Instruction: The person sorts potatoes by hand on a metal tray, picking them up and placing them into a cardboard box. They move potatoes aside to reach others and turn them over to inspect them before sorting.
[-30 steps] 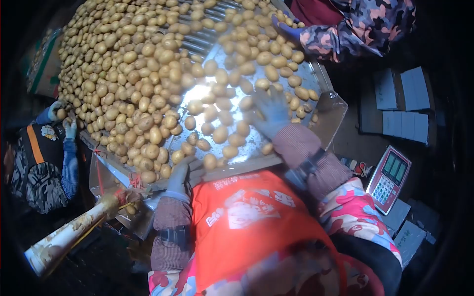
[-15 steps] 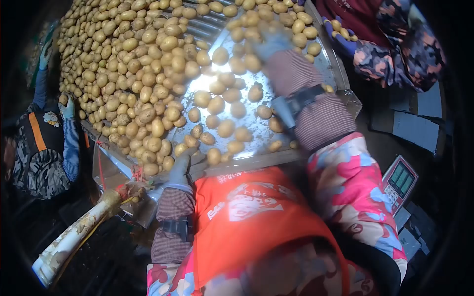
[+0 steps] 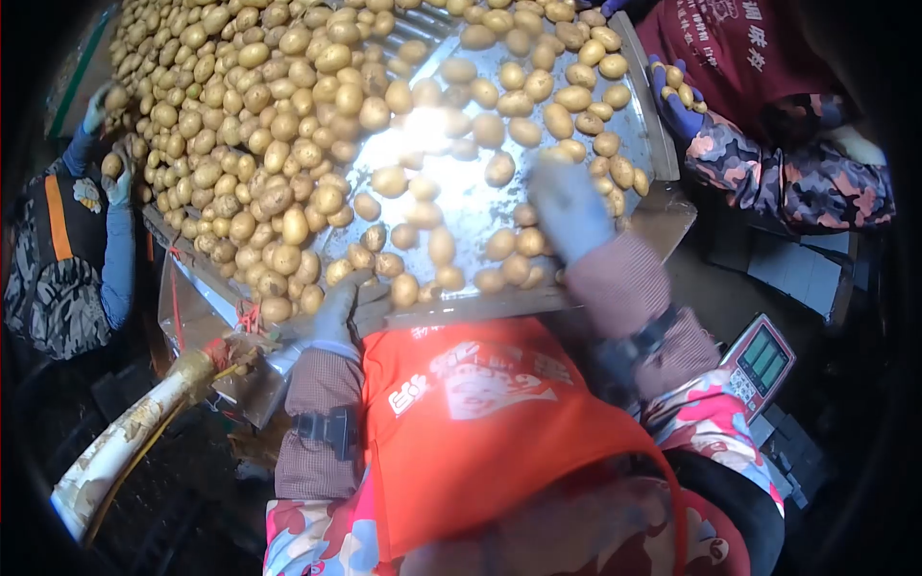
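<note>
My left hand (image 3: 341, 309), in a grey-blue glove, rests at the near wooden rim (image 3: 451, 311) of a metal sorting table, its fingers lying over the edge beside a few potatoes. My right hand (image 3: 569, 204), gloved too, is over the right part of the shiny metal surface (image 3: 475, 219). Motion smears its fingers, so I cannot make out whether it holds anything. Loose potatoes (image 3: 501, 244) lie just left of it, and more potatoes (image 3: 615, 173) sit between it and the right rim. A large potato heap (image 3: 259, 125) covers the table's left side.
At upper right, a co-worker's purple-gloved hand (image 3: 678, 108) holds several small potatoes. Another person (image 3: 67, 259) handles potatoes at the left edge. A white pipe (image 3: 130, 442) stands at lower left. A scale display (image 3: 762, 360) and cardboard boxes (image 3: 792, 274) are at right.
My right hand has moved from the far side of the metal surface back toward me and slightly right. Potatoes now lie along the right side. My left hand stays at the rim.
</note>
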`<state>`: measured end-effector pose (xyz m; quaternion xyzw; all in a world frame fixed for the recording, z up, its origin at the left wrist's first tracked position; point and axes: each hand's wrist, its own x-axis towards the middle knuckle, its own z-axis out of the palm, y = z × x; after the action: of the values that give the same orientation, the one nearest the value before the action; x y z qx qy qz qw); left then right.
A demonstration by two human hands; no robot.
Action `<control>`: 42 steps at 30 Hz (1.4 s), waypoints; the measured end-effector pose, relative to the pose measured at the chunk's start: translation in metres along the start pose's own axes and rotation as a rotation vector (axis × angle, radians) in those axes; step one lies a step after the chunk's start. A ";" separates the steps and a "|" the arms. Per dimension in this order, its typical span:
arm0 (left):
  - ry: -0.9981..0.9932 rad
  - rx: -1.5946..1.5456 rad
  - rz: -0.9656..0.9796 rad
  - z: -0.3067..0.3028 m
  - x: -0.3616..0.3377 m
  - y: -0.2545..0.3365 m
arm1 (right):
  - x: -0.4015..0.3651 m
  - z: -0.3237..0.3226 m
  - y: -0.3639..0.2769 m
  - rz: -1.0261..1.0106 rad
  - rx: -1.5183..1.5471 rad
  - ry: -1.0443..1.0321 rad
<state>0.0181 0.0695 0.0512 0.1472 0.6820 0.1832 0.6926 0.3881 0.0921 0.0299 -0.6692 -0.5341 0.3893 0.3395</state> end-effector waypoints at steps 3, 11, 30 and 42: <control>-0.003 -0.011 -0.007 0.002 -0.003 0.005 | 0.082 -0.042 0.021 -0.157 -0.512 0.167; 0.048 0.008 -0.042 0.013 -0.012 0.013 | 0.040 -0.077 0.097 -0.354 -0.931 0.091; -0.220 -0.217 0.134 0.021 -0.014 -0.009 | 0.046 -0.006 0.034 0.150 -0.743 -0.061; -0.351 0.031 0.537 0.012 -0.041 -0.054 | -0.031 0.017 -0.007 0.398 -0.136 -0.102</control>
<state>0.0332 0.0039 0.0637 0.3617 0.4913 0.3209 0.7244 0.3657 0.0633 0.0327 -0.7622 -0.4332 0.4451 0.1825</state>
